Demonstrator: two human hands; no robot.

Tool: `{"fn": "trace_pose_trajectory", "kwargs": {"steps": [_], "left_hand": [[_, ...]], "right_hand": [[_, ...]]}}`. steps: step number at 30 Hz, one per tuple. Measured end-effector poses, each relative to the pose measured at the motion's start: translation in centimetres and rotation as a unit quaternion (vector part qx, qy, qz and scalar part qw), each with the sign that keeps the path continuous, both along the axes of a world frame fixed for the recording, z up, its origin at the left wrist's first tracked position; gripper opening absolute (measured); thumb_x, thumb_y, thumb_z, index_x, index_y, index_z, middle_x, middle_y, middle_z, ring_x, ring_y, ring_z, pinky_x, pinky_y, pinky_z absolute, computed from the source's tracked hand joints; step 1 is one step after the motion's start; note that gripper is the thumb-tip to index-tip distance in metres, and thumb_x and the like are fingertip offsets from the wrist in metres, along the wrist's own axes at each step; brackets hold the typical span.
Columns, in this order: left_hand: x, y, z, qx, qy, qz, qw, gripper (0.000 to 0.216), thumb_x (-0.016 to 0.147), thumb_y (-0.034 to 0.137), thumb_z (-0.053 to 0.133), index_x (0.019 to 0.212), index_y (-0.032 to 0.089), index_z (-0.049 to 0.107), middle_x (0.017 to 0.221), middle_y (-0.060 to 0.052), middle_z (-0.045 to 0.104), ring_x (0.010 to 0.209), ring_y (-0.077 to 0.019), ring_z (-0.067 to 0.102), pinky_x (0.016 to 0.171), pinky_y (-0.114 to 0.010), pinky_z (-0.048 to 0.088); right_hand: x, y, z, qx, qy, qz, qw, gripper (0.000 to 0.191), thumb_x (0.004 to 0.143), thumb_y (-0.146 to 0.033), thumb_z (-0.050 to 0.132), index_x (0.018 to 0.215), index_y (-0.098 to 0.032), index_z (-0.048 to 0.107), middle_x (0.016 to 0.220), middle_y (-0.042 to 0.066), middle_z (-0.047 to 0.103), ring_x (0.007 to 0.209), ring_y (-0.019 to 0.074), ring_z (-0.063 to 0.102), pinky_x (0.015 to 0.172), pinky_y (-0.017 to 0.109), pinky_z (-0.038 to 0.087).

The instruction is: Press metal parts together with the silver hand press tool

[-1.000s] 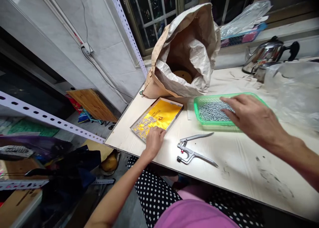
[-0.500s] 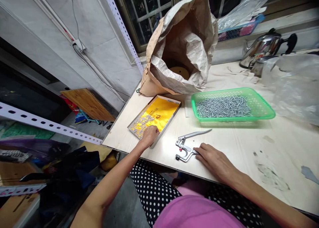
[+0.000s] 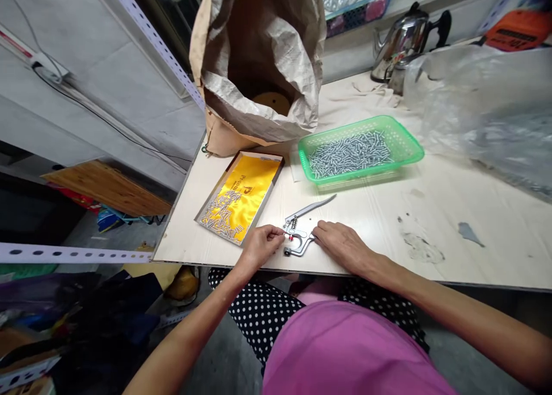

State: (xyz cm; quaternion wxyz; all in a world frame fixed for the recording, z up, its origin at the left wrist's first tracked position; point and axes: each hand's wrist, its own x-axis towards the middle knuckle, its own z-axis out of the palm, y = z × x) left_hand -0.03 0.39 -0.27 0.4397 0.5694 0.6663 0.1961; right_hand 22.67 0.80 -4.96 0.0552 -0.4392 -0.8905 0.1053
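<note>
Metal snap pliers (image 3: 302, 225) lie near the front edge of the pale table (image 3: 388, 222). My right hand (image 3: 340, 244) rests closed over their lower handle. My left hand (image 3: 259, 245) pinches something tiny at the jaw end of the pliers; I cannot make out what. Just left of it lies a flat box lid with a yellow lining (image 3: 241, 196), holding several small metal pieces at its near end. A green plastic tray (image 3: 405, 139) full of small silver pins sits behind the pliers.
A big crumpled paper sack (image 3: 263, 56) stands open at the back of the table. A steel kettle (image 3: 401, 38) and a clear plastic bag (image 3: 487, 96) are at the back right. Perforated metal rails (image 3: 146, 33) and clutter lie off the table's left edge.
My right hand came back from the green tray to the pliers' handle. My left hand left the yellow box lid and moved right to the pliers' jaw. The camera view dropped lower.
</note>
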Motion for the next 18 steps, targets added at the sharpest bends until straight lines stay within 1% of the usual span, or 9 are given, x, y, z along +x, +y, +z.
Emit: {"fn": "trace_pose_trajectory", "kwargs": {"steps": [3,5,10,14,18], "left_hand": [[0.6,-0.3,-1.2,-0.061,-0.06,0.046,0.995,0.017,0.073,0.03,0.068,0.076,0.013,0.068,0.058,0.002,0.061,0.049,-0.0089,0.05,0.048,-0.021,0.039],[0.7,-0.3,-1.6,-0.078,-0.071,0.065,0.992,0.021,0.07,0.033,0.072,0.073,0.013,0.068,0.055,0.003,0.058,0.048,-0.0079,0.047,0.047,-0.02,0.036],[1.0,-0.2,-1.8,-0.094,-0.087,0.096,0.987,0.027,0.064,0.037,0.077,0.069,0.013,0.065,0.054,0.003,0.057,0.049,-0.0076,0.045,0.046,-0.019,0.033],[1.3,-0.1,-1.8,-0.099,-0.073,0.093,0.988,0.029,0.062,0.037,0.078,0.072,0.012,0.066,0.054,0.003,0.057,0.048,-0.0074,0.044,0.046,-0.019,0.031],[1.4,0.2,-1.7,-0.115,-0.033,0.078,0.99,0.03,0.062,0.038,0.078,0.072,0.011,0.069,0.052,0.004,0.054,0.047,-0.0067,0.04,0.045,-0.02,0.029]], "right_hand": [[0.0,0.0,0.1,-0.003,-0.008,-0.002,1.0,0.016,0.096,-0.012,0.045,0.093,-0.018,0.06,0.093,0.006,0.062,0.078,0.018,0.057,0.065,0.03,0.034],[0.1,0.0,0.1,-0.003,-0.01,-0.003,1.0,0.017,0.095,-0.011,0.044,0.094,-0.017,0.06,0.092,0.006,0.062,0.077,0.0178,0.056,0.064,0.031,0.033],[0.2,-0.1,-0.2,0.017,0.007,-0.006,1.0,0.019,0.094,-0.009,0.043,0.093,-0.017,0.06,0.092,0.007,0.061,0.078,0.0184,0.055,0.064,0.031,0.031],[0.1,-0.2,-0.7,0.027,0.011,-0.013,1.0,0.019,0.093,-0.008,0.043,0.094,-0.017,0.06,0.091,0.007,0.06,0.076,0.0182,0.053,0.062,0.032,0.029],[0.0,-0.2,-0.9,0.036,0.021,-0.016,0.999,0.019,0.094,-0.007,0.043,0.091,-0.017,0.059,0.088,0.007,0.06,0.075,0.0176,0.052,0.061,0.032,0.027]]}}
